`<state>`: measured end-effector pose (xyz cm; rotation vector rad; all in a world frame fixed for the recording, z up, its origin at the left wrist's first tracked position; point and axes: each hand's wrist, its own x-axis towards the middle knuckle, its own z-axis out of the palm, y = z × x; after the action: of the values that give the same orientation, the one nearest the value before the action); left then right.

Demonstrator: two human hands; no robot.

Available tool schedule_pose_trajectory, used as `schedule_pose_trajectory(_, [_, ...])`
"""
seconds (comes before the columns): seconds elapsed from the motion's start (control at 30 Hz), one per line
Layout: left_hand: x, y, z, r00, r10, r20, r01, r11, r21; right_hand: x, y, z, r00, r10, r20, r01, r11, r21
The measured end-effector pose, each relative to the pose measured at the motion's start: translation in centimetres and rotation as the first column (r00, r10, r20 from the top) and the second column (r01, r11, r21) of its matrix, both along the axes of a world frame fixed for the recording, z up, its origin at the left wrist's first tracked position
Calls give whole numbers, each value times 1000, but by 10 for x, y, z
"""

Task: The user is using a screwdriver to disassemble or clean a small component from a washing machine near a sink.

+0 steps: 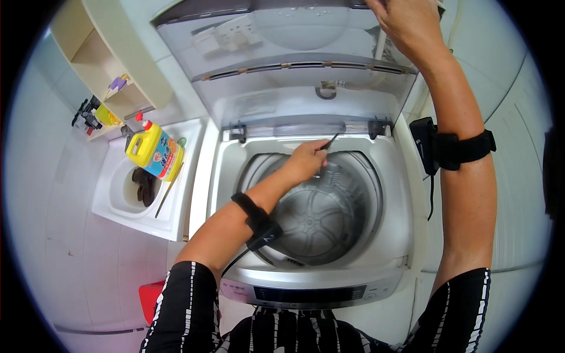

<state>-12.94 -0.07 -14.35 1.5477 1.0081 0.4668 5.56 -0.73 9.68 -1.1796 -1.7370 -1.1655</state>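
Note:
A top-loading washing machine [399, 203] stands in front of me with its see-through folding lid [282, 50] raised. My left hand [307, 161] is closed round a thin, dark, stick-like tool [333, 141] over the back rim of the opening. The tool's tip points up toward the lid's hinge strip [294, 130]; its exact kind is unclear. Below that hand lies the metal drum [312, 220], with nothing seen inside. My right hand [410, 26] grips the lid's upper right corner, its fingertips partly cut off by the picture's top edge.
Left of the machine, a white sink [109, 191] holds dark cloth [143, 187]. A yellow pump jug [158, 152] and a thin brown stick [166, 197] rest on its rim. Above is an open cream cabinet [120, 56]. A red object [152, 299] sits low at left.

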Motion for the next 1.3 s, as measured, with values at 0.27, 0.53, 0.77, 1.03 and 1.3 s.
schedule_pose_trajectory(0.27, [-25, -6, 6, 997, 75, -7, -75, 997, -18, 9, -7, -4, 1000, -8, -19, 8, 1000, -4])
schedule_pose_trajectory(0.53, [11, -10, -1, 996, 80, 48, -78, 996, -30, 1, -11, -2, 998, -23, -52, 22, 999, -26])
schedule_pose_trajectory(0.77, [-13, -3, 1, 999, 35, 9, -34, 998, -54, 9, -4, -3, 998, 36, -45, -36, 999, -3])
schedule_pose_trajectory(1.03, [22, -5, 1, 998, -2, 69, 6, 998, -62, 13, 3, -6, 998, 51, -39, -50, 998, 34])
schedule_pose_trajectory(1.3, [0, 1, 7, 999, -16, -46, 13, 998, -61, 11, 6, -6, 996, 76, -52, -74, 996, 41])
